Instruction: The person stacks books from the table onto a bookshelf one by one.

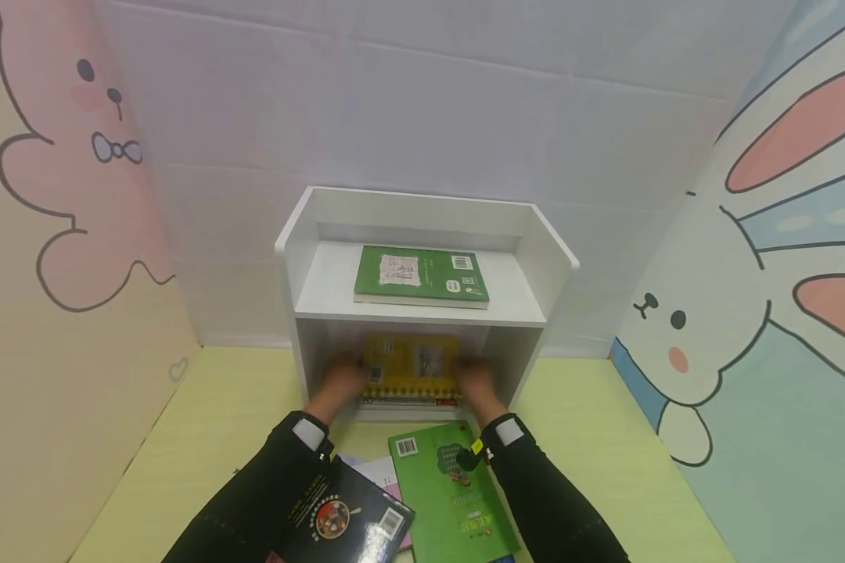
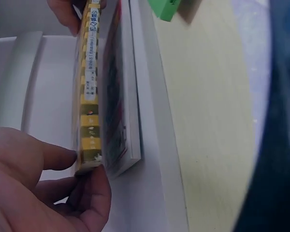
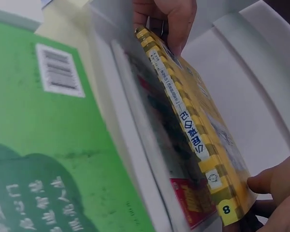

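Observation:
Both hands reach into the lower compartment of a small white shelf (image 1: pixel 422 319). They hold a yellow book (image 1: pixel 401 363) with a striped spine by its two ends. The left hand (image 2: pixel 48 179) pinches one end, thumb on the cover and fingers beneath. At the opposite end the right hand (image 3: pixel 278 193) grips the book near the figure 8 on its spine. Under the yellow book lies another book (image 3: pixel 159 125) with a dark and red cover, flat on the compartment floor. The yellow book is just above it, slightly tilted.
A green book (image 1: pixel 422 275) lies on the upper shelf. In front of the shelf, a large green book (image 1: pixel 451 493), a black book (image 1: pixel 345 516) and a pale pink one (image 1: pixel 383 473) overlap on the yellow table (image 1: pixel 239 414). Painted walls stand on both sides.

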`<state>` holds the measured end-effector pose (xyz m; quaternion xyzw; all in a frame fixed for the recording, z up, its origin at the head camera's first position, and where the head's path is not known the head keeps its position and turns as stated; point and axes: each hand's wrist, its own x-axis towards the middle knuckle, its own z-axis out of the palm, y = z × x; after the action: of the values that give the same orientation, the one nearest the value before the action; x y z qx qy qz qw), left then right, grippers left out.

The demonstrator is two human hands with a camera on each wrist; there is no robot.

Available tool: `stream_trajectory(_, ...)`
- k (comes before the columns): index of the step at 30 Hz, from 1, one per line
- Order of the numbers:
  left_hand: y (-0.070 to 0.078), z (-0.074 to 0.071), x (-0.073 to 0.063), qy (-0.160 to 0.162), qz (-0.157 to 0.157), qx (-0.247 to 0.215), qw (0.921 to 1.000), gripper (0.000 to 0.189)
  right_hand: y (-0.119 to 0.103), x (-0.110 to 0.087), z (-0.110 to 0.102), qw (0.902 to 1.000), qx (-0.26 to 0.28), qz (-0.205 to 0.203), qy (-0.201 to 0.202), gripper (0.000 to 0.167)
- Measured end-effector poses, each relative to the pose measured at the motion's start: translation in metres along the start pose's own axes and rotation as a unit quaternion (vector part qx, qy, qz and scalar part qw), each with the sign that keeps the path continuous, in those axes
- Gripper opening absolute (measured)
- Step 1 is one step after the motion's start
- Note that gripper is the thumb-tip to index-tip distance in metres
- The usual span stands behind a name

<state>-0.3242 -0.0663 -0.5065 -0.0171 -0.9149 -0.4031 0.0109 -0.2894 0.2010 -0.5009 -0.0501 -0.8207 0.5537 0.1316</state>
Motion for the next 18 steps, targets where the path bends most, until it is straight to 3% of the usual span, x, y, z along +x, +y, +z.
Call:
stream_trajectory(3, -0.008, 0.006, 0.004, -0.007, -0.004, 0.016, 0.9998, 0.028, 0.006, -0.002, 0.002, 0.9999, -0.008, 0.001, -0.014, 0.033)
stream_trajectory(9, -0.006, 0.007, 0.002, -0.018, -0.001, 0.037, 0.9991, 0.023, 0.008, -0.009, 0.002, 0.9976, -0.056, 0.001, -0.041, 0.038)
stream_trajectory(18, -0.008, 0.01, 0.003, -0.045, -0.029, 0.054, 0.9971, 0.02, 0.017, -0.008, 0.012, 0.9946, -0.096, 0.024, -0.03, 0.032)
